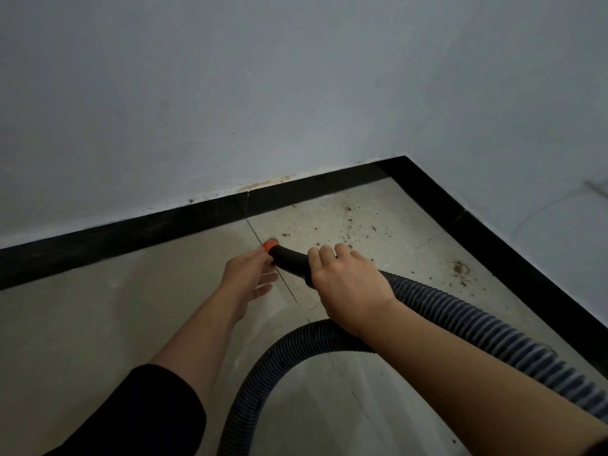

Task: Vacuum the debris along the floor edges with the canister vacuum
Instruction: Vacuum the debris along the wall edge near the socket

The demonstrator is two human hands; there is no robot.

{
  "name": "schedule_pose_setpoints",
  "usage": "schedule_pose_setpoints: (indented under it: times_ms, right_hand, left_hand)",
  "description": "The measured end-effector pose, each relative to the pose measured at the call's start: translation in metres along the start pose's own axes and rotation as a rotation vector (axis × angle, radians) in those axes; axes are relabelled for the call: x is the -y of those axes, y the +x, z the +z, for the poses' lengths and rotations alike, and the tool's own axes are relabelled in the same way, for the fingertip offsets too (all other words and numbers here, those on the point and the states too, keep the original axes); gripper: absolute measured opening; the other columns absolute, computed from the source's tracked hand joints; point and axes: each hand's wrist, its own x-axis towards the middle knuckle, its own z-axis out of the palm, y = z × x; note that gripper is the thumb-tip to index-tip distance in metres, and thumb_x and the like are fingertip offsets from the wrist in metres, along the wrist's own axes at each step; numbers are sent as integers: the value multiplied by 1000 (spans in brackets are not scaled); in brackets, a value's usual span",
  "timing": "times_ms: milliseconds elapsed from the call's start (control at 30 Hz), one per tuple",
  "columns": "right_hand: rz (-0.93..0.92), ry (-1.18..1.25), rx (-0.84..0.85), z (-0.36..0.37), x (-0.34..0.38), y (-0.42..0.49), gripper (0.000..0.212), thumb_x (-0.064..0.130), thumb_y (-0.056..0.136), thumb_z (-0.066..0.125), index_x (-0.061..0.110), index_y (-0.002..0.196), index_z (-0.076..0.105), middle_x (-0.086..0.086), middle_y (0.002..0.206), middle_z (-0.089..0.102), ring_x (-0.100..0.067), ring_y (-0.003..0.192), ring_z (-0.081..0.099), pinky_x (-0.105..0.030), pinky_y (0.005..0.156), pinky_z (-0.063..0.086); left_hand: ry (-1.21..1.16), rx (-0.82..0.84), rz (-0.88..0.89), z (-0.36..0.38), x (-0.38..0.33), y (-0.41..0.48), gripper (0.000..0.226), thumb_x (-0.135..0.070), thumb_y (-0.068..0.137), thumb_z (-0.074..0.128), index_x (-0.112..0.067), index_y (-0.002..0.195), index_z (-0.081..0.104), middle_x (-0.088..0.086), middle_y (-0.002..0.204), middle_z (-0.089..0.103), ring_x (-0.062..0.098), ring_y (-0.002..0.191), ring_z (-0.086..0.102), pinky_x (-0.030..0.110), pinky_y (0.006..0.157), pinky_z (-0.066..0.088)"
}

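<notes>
The right hand [348,284] grips the black plastic vacuum nozzle [291,260], fingers [325,251] curled over its top. The left hand [248,274] lies relaxed, fingers mostly straight, forefinger touching the nozzle's orange tip [269,246]. The ribbed dark-grey hose [477,320] loops back beneath the right wrist; the canister is out of sight. Brown crumbly debris [348,222] lies scattered just beyond the right fingers, with a small heap [460,268] to their right, near the glossy black skirting [131,232]. Best, I judge, to keep the tip low on the pale tiled floor [98,324] and sweep rightward along the skirting into the corner. Open floor lies behind, though the hose loop could drag.
</notes>
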Motion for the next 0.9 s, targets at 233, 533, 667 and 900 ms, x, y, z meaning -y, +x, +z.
schedule_pose_setpoints:
  times_ms: [233, 533, 667, 900]
  right_hand:
    - [23, -10, 3, -1, 7, 13, 38, 7, 94, 48, 0, 130, 38, -16, 120, 51, -28, 106, 50, -35, 86, 43]
    - [58, -16, 13, 3, 9, 18, 37, 7, 95, 46, -2, 130, 37, -18, 118, 51, -29, 104, 51, -36, 87, 44]
    - [66, -34, 17, 4, 6, 13, 36, 7, 96, 44, -2, 130, 37, -19, 119, 50, -30, 105, 51, -35, 86, 44]
    - [82, -49, 46, 6, -6, 4, 37, 4, 93, 47, -2, 128, 39, -18, 118, 51, -30, 105, 51, -34, 84, 44]
  left_hand:
    - [-46, 12, 27, 0, -2, 2, 31, -27, 94, 60, -22, 125, 63, 3, 108, 69, 18, 98, 66, 29, 72, 51]
    - [-169, 11, -28, 12, -4, 5, 28, -32, 97, 56, -17, 120, 61, 11, 107, 70, 21, 100, 66, 31, 74, 51]
    - [-228, 8, -28, 21, -1, 5, 35, -25, 94, 63, -15, 127, 61, 13, 109, 69, 21, 99, 67, 28, 72, 52]
    - [-443, 0, -158, 40, 2, 11, 43, -11, 88, 70, 1, 127, 55, 23, 111, 66, 27, 99, 67, 30, 76, 55]
